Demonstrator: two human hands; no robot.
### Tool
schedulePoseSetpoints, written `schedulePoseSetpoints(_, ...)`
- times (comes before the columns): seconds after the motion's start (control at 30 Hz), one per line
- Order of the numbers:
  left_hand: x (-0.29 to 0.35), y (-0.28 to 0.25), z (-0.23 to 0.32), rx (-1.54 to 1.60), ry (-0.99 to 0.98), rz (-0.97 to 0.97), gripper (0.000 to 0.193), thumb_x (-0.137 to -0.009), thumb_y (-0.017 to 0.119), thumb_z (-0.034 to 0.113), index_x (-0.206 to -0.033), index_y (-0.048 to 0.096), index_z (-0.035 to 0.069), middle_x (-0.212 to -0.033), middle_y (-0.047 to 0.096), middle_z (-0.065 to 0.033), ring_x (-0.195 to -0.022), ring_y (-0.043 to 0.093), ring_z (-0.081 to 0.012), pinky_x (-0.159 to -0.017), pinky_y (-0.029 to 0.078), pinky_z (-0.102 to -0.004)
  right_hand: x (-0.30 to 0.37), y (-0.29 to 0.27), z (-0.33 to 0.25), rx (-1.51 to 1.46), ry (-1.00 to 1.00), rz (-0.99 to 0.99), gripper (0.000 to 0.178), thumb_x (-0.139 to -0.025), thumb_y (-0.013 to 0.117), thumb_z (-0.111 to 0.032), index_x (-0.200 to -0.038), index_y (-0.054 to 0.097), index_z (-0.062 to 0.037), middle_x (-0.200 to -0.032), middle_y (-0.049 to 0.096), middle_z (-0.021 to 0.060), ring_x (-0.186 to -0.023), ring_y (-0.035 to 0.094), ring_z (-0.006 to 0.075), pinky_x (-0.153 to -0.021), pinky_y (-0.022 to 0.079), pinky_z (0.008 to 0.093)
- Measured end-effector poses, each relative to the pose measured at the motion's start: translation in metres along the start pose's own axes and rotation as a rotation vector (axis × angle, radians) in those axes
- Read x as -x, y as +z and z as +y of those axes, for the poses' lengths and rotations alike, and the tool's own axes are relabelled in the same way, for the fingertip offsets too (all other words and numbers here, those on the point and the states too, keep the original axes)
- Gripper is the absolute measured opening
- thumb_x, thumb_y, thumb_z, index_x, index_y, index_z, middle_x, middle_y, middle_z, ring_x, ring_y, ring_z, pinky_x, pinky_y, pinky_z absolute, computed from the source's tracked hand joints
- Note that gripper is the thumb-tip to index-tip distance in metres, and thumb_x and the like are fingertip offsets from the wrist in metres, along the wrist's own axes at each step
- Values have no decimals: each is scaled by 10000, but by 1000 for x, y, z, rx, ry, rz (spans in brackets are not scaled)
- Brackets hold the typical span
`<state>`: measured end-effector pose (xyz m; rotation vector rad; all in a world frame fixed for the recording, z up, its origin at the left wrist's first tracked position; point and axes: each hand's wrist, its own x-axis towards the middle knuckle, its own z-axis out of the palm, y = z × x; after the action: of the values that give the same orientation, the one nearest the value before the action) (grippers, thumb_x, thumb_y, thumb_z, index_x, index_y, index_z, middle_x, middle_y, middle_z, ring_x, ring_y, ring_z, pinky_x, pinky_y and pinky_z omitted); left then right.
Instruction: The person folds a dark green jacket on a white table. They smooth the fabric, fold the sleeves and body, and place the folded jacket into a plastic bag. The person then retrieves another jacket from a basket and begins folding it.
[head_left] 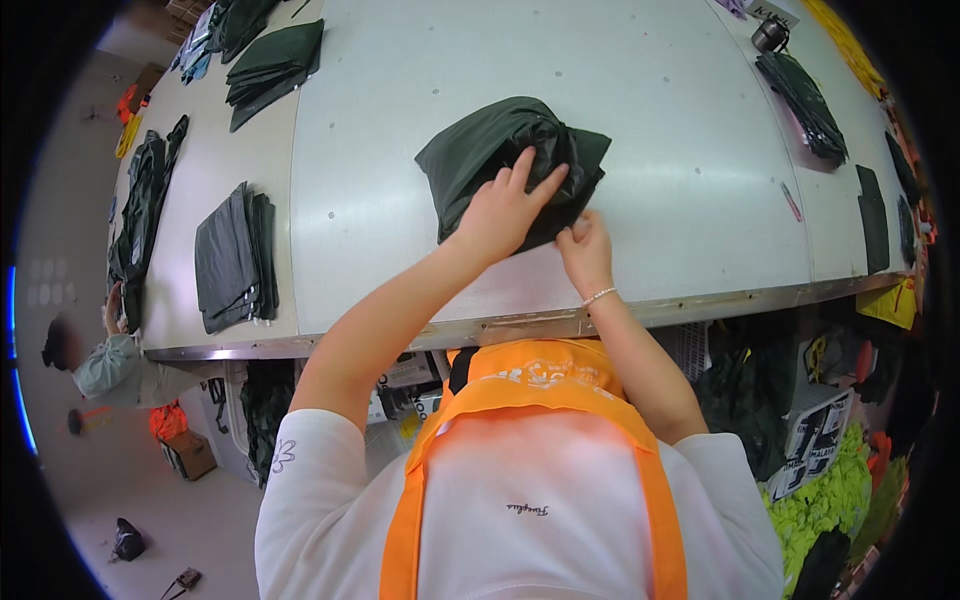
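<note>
A dark green bundle (pixel 470 150) of thin, shiny material, loosely folded, lies on the pale tabletop in front of me. Its kind is hard to make out. My left hand (pixel 503 208) rests on top of it, fingers stretched apart and pressing into the creased middle. At the lower right edge of the bundle, my right hand (pixel 588 252) has thumb and fingers closed in a pinch on its corner. A bracelet circles my right wrist.
The large pale table (pixel 700 200) has its near edge at my waist. Dark green folded stacks lie at the left (pixel 235 258), far left (pixel 275 65) and far right (pixel 805 105). A red pen (pixel 791 202) lies on the right. A dark cup (pixel 770 36) stands far right.
</note>
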<state>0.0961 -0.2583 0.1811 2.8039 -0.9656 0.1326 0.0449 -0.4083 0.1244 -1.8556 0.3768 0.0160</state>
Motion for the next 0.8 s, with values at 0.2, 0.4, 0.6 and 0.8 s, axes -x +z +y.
schedulePoseSetpoints(0.2,-15,-9,-9,164,-99,67,733,-803,619,79,-1447,273,138,-1404,310,-246,-1073,524,-395,-830,511,-398,-18,5,-24,740,-1007,-141,101,-702,604,-29,-799,620,-51,-880,612,72,-874,561,285,-792,426,368)
schedulePoseSetpoints(0.4,-12,-6,-8,61,5,-23,706,-773,574,33,-1425,349,189,-1441,356,-153,-884,547,-283,-721,517,-367,-41,12,-2,1099,-768,-190,188,-812,614,-233,-879,663,-64,-958,621,75,-871,579,251,-756,458,359)
schedulePoseSetpoints(0.6,3,25,-17,-87,131,-18,460,-761,584,86,-1210,584,183,-1360,470,-49,-880,544,-235,-715,488,-350,-34,-43,-19,1112,-621,-265,283,-841,621,-355,-887,661,-79,-889,621,65,-867,581,261,-716,454,377)
schedulePoseSetpoints(0.8,-4,52,37,-398,221,-303,130,-766,593,167,-819,694,105,-1001,601,-69,-898,544,-210,-666,450,-330,-53,-84,5,1150,-1011,-210,308,-743,691,-413,-748,585,-124,-776,578,7,-843,538,192,-682,413,324)
